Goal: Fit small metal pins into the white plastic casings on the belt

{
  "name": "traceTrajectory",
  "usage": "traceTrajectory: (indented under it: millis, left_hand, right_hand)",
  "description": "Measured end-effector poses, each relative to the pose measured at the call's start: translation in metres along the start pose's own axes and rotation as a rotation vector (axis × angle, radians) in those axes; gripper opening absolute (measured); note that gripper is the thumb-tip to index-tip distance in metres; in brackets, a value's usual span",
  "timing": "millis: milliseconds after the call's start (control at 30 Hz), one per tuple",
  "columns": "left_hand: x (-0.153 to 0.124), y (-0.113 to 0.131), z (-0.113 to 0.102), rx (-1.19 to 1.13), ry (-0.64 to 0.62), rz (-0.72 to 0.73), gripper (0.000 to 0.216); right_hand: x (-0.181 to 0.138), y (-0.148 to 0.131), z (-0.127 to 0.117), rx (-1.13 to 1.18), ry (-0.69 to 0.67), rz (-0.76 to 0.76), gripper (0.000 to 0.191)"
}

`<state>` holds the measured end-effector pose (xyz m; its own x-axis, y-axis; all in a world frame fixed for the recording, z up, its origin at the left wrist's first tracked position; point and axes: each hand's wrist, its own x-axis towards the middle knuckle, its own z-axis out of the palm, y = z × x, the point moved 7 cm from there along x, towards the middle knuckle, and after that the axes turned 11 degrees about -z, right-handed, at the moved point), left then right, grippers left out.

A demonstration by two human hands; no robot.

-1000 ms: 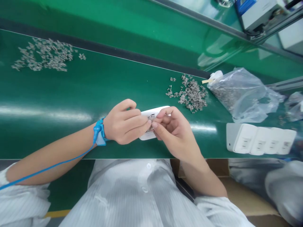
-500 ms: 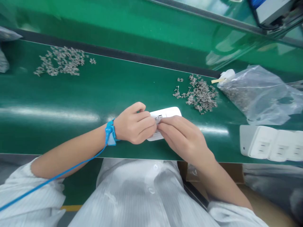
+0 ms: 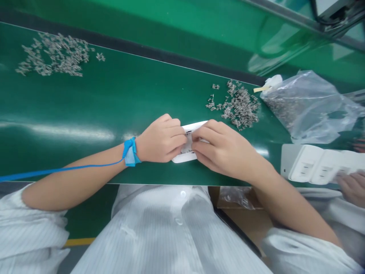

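Observation:
Both my hands meet over a small white plastic housing (image 3: 185, 155) that lies on the green belt (image 3: 114, 114) near its front edge. My left hand (image 3: 161, 139), with a blue wrist strap (image 3: 129, 151) and cord, curls its fingers onto the housing's left side. My right hand (image 3: 221, 148) closes over its right side, fingertips pressed against the left fingers. Most of the housing is hidden under the fingers. A pile of small metal clips (image 3: 238, 106) lies just beyond my right hand.
A second heap of metal clips (image 3: 54, 57) lies far left on the belt. A clear plastic bag of parts (image 3: 309, 106) sits at right. A row of white housings (image 3: 319, 165) stands at right front, with another person's hand (image 3: 352, 186) at it.
The view shifted. My right hand has come down flatter over the housing, covering more of it. Another person's hand has appeared at the row of white housings.

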<state>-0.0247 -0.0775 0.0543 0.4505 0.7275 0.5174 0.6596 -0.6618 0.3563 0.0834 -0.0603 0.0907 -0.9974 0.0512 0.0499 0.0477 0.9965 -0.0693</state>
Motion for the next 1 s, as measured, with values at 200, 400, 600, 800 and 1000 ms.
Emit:
traceTrajectory:
  millis: [200,400,600,800,1000]
  left_hand:
    - [0.0,-0.001,0.003,0.034,-0.043,0.029,0.025]
    - [0.001,0.002,0.001,0.082,0.001,0.044,0.031]
    - [0.0,0.004,0.001,0.083,0.03,0.043,0.032]
    - [0.0,0.003,0.002,0.056,0.016,0.042,0.028]
    - [0.0,0.002,0.004,0.051,0.001,0.036,0.03]
  right_hand:
    - [0.014,0.005,0.006,0.044,-0.158,-0.099,0.03]
    - [0.018,0.007,0.006,0.023,-0.233,-0.171,0.027]
    - [0.021,-0.009,0.001,-0.209,-0.238,-0.226,0.031]
    - [0.013,-0.001,0.005,-0.061,-0.24,-0.219,0.031]
    - [0.008,0.009,0.012,0.092,-0.257,-0.19,0.032]
